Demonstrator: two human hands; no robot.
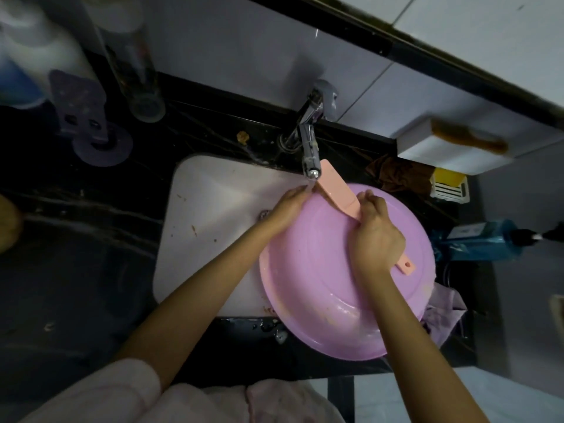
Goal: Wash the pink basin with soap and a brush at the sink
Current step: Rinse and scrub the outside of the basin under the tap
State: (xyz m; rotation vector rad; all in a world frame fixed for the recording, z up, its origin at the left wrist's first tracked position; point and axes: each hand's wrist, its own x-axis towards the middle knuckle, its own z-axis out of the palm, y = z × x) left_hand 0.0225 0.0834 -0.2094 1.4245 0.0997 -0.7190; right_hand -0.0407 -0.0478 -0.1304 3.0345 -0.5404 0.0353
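Here the pink basin (335, 285) is shown lying across the right part of the white sink (207, 209), with its near rim carried over the front edge of the dark counter (91, 239). A pink brush (335, 190) is laid on the basin's far side, its head just beside the spout of the chrome faucet (308, 138). The brush handle is grasped by the right hand (377, 236), whose fingers (370, 203) are curled round it. The left hand (285, 207) is placed at the basin's far rim, its fingers (300, 190) released and stretched straight toward the spout. A crumpled brown cloth (399, 175) is seen on the counter behind the basin, and a blue bottle (479, 239) to its right.
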